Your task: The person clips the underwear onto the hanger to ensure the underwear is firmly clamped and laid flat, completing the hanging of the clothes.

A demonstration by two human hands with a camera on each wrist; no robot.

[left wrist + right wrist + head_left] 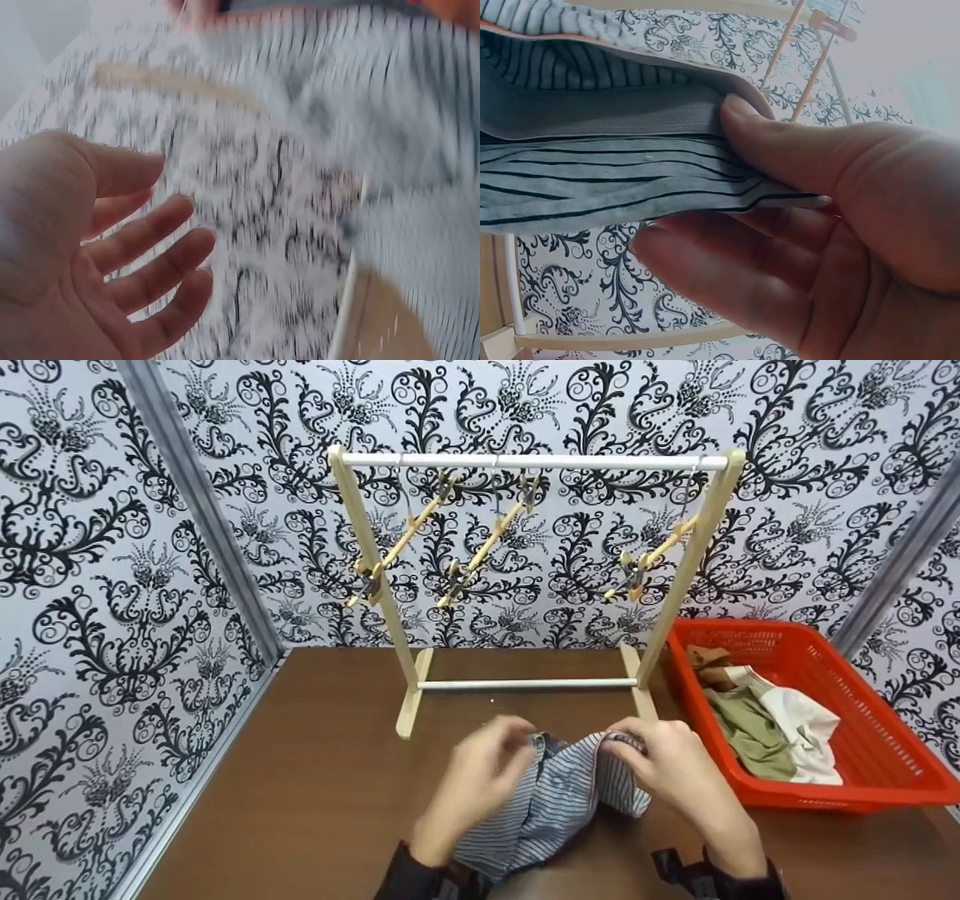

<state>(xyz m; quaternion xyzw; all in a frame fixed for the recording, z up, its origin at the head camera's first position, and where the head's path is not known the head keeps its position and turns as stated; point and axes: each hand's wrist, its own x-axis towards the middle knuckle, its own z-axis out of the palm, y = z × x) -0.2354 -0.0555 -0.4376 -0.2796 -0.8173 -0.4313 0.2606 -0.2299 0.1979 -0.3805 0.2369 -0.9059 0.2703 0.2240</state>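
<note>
Striped garment (559, 802): pinched at one edge by the right hand (667, 757), thumb on the grey inner band (645, 112); draped below and left of that grip. Left hand (480, 772): empty, loosely parted at the fingers; hard to exclude light contact through blur. Should handle as light, soft and limp. Take hold along the band, left of the pinch.
</note>
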